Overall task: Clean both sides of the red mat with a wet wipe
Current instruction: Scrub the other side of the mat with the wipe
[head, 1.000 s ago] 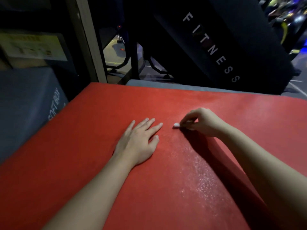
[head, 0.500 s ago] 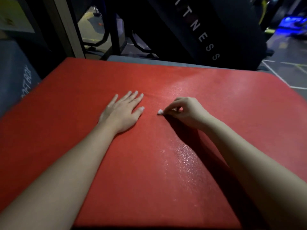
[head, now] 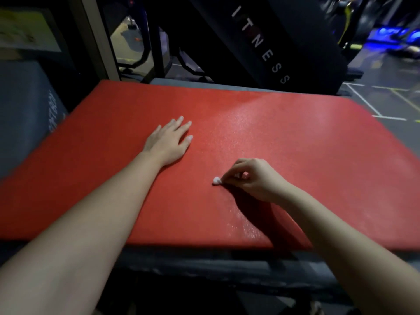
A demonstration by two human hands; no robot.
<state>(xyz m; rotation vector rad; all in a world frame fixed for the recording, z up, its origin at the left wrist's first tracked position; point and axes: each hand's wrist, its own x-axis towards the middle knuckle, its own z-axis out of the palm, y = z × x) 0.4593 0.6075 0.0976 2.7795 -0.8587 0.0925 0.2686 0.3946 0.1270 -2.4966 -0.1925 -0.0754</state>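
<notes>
dim room, glare sheen on red mat (head: pixel 261 123), hard arm shadow, blurred, bowed edges

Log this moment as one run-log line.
left hand: flat on red mat | right hand: pinches wet wipe against mat | mat: lying flat, one face up

Black FITNESS-lettered machine (head: pixel 295 37) stands behind; grey box (head: pixel 22 105) at left
</notes>
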